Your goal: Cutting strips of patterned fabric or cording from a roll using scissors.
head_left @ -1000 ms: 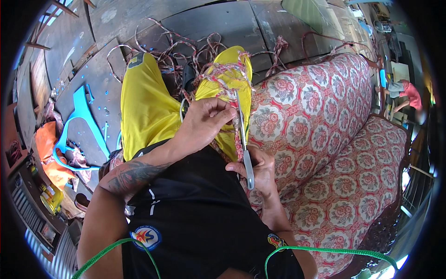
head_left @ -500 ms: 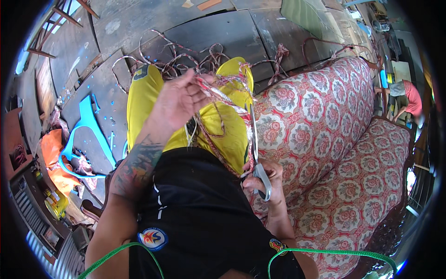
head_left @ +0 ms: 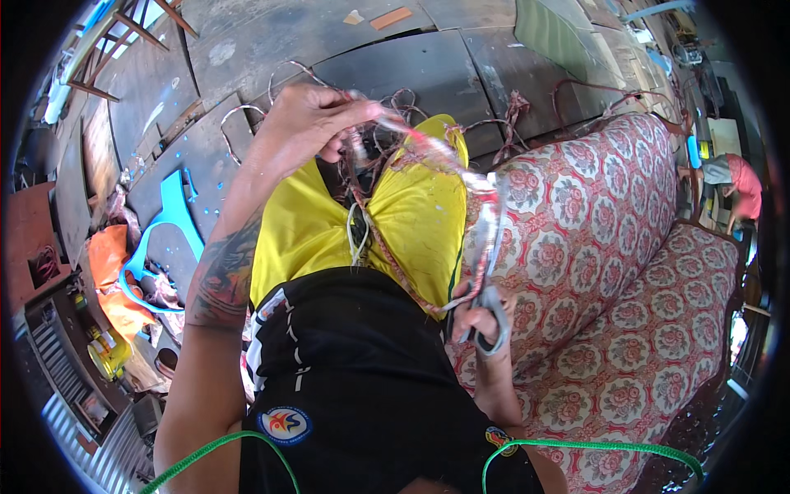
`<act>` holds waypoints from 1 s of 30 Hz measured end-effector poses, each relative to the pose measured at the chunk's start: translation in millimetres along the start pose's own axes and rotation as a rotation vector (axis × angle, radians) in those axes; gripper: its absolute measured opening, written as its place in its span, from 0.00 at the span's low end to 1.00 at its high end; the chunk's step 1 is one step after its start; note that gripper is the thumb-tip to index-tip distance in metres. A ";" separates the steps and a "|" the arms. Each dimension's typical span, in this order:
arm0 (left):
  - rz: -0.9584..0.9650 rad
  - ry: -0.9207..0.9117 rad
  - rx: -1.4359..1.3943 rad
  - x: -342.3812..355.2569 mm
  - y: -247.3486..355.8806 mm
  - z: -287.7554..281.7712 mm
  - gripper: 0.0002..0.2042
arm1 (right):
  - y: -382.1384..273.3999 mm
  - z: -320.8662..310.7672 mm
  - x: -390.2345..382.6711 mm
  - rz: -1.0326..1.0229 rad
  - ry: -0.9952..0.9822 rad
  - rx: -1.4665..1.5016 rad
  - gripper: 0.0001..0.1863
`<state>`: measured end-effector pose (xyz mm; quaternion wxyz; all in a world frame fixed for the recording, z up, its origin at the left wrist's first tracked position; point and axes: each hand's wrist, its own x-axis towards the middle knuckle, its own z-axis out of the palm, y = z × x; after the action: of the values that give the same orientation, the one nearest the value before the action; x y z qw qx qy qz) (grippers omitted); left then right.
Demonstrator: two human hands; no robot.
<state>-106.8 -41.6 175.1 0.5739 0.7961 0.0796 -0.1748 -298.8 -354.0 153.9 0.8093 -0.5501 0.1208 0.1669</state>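
A red and white strip of cloth or cord [head_left: 420,142], blurred by motion, is pinched in the fingers of my left hand [head_left: 304,123] above my left knee. It stretches across to the blades by my right knee. My right hand [head_left: 487,317] grips a pair of scissors [head_left: 494,309] with grey handles, blades pointing away from me. Whether the blades are parted is hard to see behind the strip. A braided cord [head_left: 395,267] runs over my yellow shorts [head_left: 420,206] to my right hand. More tangled cord hangs between my knees, partly hidden by my left hand.
To my right lies a floral-patterned cushioned seat [head_left: 584,198]. A blue plastic piece [head_left: 173,218] and orange cloth [head_left: 115,272] lie on the board floor [head_left: 255,37] at left. Loose cord [head_left: 512,115] trails beyond my knees. Another person [head_left: 741,185] bends over at far right.
My left hand has risen and moved away from me, going from open fingers to a pinch on the strip. The strip is now drawn up alongside the scissors.
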 end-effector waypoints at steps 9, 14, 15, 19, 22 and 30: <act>0.227 0.534 0.405 16.5 -15.2 -69.1 0.16 | -11.6 1.8 8.7 0.016 -0.048 -0.080 0.17; -0.161 -0.389 -0.074 -20.0 -30.0 20.1 0.27 | -9.0 13.3 11.6 0.016 -0.110 -0.209 0.15; -0.253 -0.467 -0.316 -31.6 -31.8 43.2 0.24 | -5.3 16.4 10.9 0.022 -0.088 -0.196 0.13; -0.200 -0.385 -0.842 -40.3 -30.2 90.0 0.16 | 0.3 13.2 9.1 -0.004 -0.037 -0.590 0.20; -0.210 -0.294 -0.958 -40.9 -32.0 93.1 0.14 | 4.6 13.8 8.0 -0.054 0.009 -0.704 0.20; -0.346 -0.316 -1.072 -39.6 -47.6 91.1 0.07 | 7.5 17.9 6.6 0.099 0.006 -0.697 0.20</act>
<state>-176.1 -108.8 122.0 0.8645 0.3343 0.1993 -0.3180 -295.6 -333.9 151.6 0.5633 -0.7874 0.0853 0.2353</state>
